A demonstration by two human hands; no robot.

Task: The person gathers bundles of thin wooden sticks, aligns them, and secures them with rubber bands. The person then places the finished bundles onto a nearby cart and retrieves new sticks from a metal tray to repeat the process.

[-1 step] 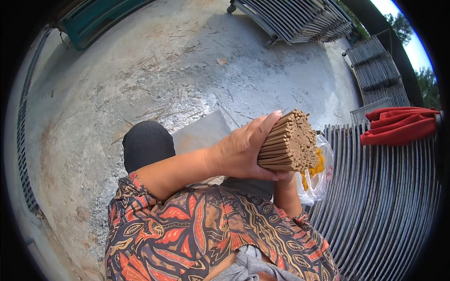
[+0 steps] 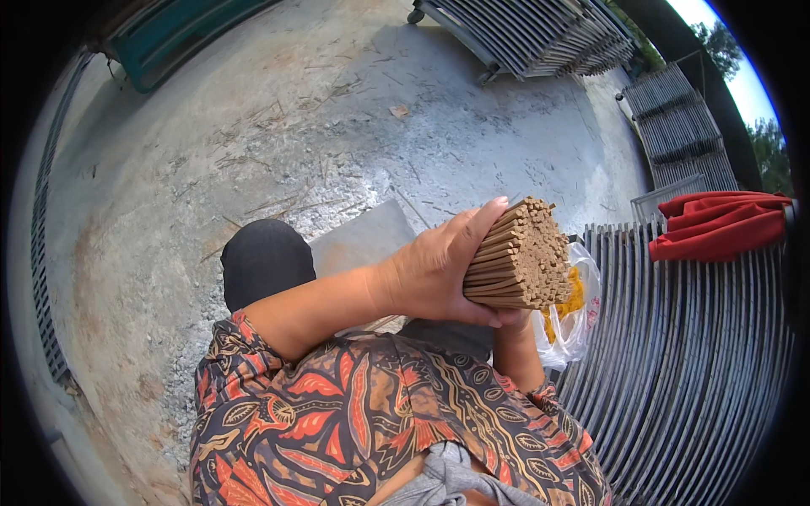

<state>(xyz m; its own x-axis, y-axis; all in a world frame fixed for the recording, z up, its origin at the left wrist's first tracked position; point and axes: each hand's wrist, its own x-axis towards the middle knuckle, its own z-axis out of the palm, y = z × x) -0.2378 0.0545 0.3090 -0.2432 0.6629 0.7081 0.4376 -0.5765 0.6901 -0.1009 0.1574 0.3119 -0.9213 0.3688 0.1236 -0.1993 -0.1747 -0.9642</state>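
Grip of the left hand (image 2: 432, 266) wraps a thick bundle of brown sticks (image 2: 533, 260), opened only to its width, before the torso; the right hand (image 2: 510, 318) is mostly hidden beneath, its closure impossible to tell. The step looks like holding the sticks together; shifting them would call for even pressure. Their long axis tilts rightward, ends facing right and up, the plastic bag (image 2: 577, 327) beyond.

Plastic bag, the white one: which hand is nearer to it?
Right: the right hand is just left of the bag; the left hand is farther left, against the stick bundle.
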